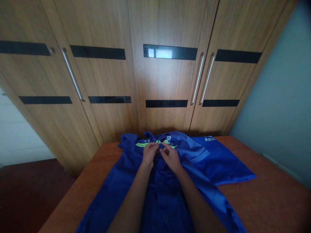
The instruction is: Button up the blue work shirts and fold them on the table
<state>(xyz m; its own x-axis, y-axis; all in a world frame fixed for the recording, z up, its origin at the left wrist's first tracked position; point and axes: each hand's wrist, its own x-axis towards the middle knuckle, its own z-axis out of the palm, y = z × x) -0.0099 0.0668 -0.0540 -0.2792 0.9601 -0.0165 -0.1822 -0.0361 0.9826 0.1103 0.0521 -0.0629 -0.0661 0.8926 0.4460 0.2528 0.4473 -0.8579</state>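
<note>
A dark blue work shirt lies spread on the table, its collar end toward the wardrobe. It has a yellow-green stripe across the chest and buttons down the front. My left hand pinches the front edge at the chest stripe, thumb and fingers together. Close beside it, my right hand grips the other side of the same front edge. The fingertips of both hands nearly meet there. Whether a button lies between them is too small to make out.
A folded blue garment with white lettering lies to the right, partly under the shirt's sleeve. The reddish-brown wooden table carries both. Behind it stands a wooden wardrobe with metal handles. A pale wall rises at the right.
</note>
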